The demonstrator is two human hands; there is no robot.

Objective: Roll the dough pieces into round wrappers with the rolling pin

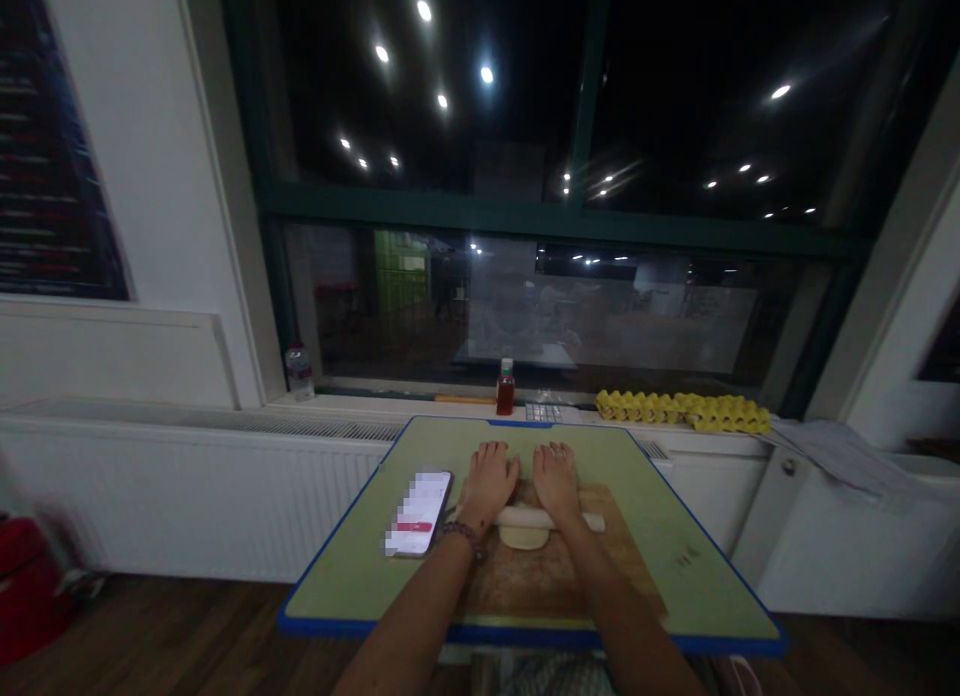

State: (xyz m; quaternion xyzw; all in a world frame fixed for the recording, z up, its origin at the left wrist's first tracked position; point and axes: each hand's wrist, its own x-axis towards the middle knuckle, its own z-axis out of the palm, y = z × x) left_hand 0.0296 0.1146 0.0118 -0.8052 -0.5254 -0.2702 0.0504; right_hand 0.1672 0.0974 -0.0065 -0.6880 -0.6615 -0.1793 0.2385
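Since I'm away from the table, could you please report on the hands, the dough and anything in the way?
Left hand and right hand palms down over pin. Dough on board, partly hidden by pin. Phone left of board, not blocking pin.

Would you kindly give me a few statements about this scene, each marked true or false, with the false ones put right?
1. Pale dough shows at the near side of the rolling pin. True.
2. The phone lies to the right of the wooden board. False: the phone lies to the left of the wooden board.
3. A bracelet is worn on the right wrist. False: the bracelet is at the wrist of the left hand.
4. A bottle with reddish contents stands by the window, beyond the table. True.
5. The table's edge is red. False: it is blue.
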